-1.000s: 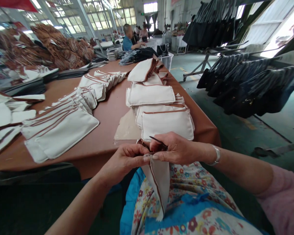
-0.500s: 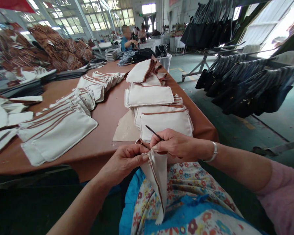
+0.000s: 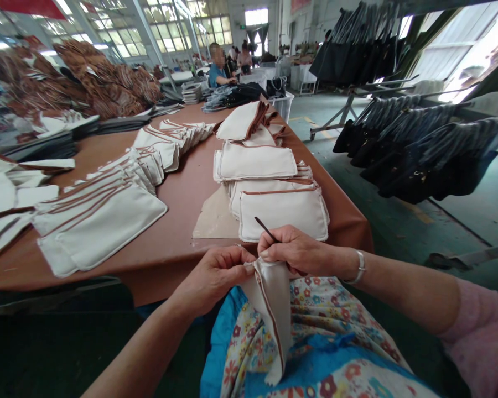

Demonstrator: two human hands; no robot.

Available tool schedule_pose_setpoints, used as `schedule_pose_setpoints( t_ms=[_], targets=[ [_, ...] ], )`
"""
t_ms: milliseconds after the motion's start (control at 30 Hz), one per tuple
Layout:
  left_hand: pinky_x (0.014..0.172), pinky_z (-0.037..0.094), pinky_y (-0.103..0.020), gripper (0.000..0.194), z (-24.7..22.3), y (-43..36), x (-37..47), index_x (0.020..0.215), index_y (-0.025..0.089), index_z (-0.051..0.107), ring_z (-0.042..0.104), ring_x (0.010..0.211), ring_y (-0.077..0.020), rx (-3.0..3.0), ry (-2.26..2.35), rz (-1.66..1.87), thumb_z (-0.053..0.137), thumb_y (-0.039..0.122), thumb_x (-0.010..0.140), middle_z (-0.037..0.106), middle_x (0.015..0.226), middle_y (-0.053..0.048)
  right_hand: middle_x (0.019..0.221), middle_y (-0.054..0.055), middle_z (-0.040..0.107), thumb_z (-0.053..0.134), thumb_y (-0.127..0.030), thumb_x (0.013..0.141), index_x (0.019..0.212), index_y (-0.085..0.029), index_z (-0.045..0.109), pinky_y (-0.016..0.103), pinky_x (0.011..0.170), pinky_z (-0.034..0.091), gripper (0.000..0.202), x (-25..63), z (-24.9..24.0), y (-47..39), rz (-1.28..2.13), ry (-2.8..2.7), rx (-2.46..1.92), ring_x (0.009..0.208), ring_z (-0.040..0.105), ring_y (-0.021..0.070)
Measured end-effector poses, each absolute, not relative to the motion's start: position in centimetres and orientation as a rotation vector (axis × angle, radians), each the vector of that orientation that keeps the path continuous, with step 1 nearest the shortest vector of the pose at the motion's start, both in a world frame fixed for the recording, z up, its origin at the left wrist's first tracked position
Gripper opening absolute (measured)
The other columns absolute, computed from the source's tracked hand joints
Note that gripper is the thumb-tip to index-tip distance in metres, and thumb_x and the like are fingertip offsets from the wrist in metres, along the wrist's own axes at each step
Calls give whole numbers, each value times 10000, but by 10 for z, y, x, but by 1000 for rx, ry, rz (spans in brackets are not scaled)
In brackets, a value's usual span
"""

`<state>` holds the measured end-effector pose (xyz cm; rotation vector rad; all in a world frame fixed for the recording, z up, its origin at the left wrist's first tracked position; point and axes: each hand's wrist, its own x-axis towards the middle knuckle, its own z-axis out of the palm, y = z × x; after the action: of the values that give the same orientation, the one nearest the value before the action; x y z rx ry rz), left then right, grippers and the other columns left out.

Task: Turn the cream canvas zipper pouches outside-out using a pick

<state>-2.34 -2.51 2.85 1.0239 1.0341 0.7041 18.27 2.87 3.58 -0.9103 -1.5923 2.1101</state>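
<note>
Over my lap hangs a white fabric pouch piece (image 3: pixel 276 298) with a brown-trimmed strip running down it. The fingers of my left hand (image 3: pixel 226 271) pinch its top corner. Close beside them, my right hand (image 3: pixel 292 251) grips the same upper edge between thumb and fingers. A thin dark stick-like tool (image 3: pixel 265 228) also pokes up out of my right hand; its lower end is hidden. Just beyond my hands, a stack of white pouches (image 3: pixel 282 213) with brown edging lies on the brown-covered table (image 3: pixel 182 204).
A long fanned row of white pouches (image 3: pixel 108 221) covers the table's left part. A beige board (image 3: pixel 216 215) lies beside the stack. Racks with black bags (image 3: pixel 419 166) stand on the right. Brown bundles (image 3: pixel 108 83) are heaped far left, and a person (image 3: pixel 218 69) sits beyond the table.
My hands have shifted slightly, with the right hand a little lower and tilted differently. The hanging pouch piece has swung slightly right and spread wider. The view has moved a little.
</note>
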Motion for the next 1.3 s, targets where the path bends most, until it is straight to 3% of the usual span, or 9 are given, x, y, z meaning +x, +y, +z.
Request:
schedule_pose_setpoints(
  t_ms=[167,233,300,400,733,933,1000,1167,1300],
  targets=[
    [611,387,-216,248,32,-25,-17,744,118,668,483,614,-106,1006,1092,725,787,335,732,600,676,-3,542,-85,361,552,-333,880,735,-176,475,189,381,234,227,183,34,29,2025,-1696,-844,413,304,48],
    [619,394,-219,222,34,-24,-14,731,122,663,500,619,-113,998,1108,727,779,312,729,607,670,-5,588,-65,411,657,-359,818,703,-158,491,185,446,271,286,182,36,30,1802,-1871,-802,504,340,52],
    [627,398,-220,195,34,-23,-12,727,125,661,512,632,-117,993,1112,728,767,288,730,617,684,-9,623,-49,482,737,-275,733,704,-137,536,183,495,295,246,180,38,30,1595,-2030,-827,572,383,61],
    [600,366,-206,207,31,-24,-12,716,125,648,480,619,-103,1015,1125,735,764,295,738,600,686,0,614,-42,510,674,-179,741,696,-122,576,185,509,302,121,178,37,31,1534,-2082,-909,587,398,68],
    [607,358,-218,251,26,-24,-11,727,120,623,464,612,-101,1040,1146,705,734,341,769,582,674,6,638,-26,532,647,-224,774,725,-120,597,197,542,337,126,180,37,31,1677,-2002,-883,605,429,80],
    [582,332,-204,267,24,-24,-9,726,119,603,423,603,-87,1075,1171,740,715,354,787,555,683,14,623,-18,590,580,-98,727,687,-114,624,187,529,330,62,174,31,29,1272,-2186,-925,586,462,74],
    [571,320,-203,275,21,-25,-10,716,119,598,412,595,-84,1086,1173,741,709,359,792,542,664,19,606,-23,576,580,-121,727,663,-118,611,179,515,331,71,173,26,30,1318,-2143,-936,571,465,68],
    [566,326,-209,219,17,-25,-12,731,122,617,438,584,-90,1016,1132,725,710,315,777,560,646,13,443,-105,375,539,-237,754,776,-167,580,173,322,243,84,178,21,30,1945,-1785,-1083,315,322,55],
    [567,339,-215,242,19,-23,-10,705,118,612,444,577,-92,1035,1137,713,714,330,759,569,646,5,433,-109,379,537,-242,752,804,-175,570,174,278,225,92,180,23,29,2006,-1741,-1070,281,319,64]
  ],
)
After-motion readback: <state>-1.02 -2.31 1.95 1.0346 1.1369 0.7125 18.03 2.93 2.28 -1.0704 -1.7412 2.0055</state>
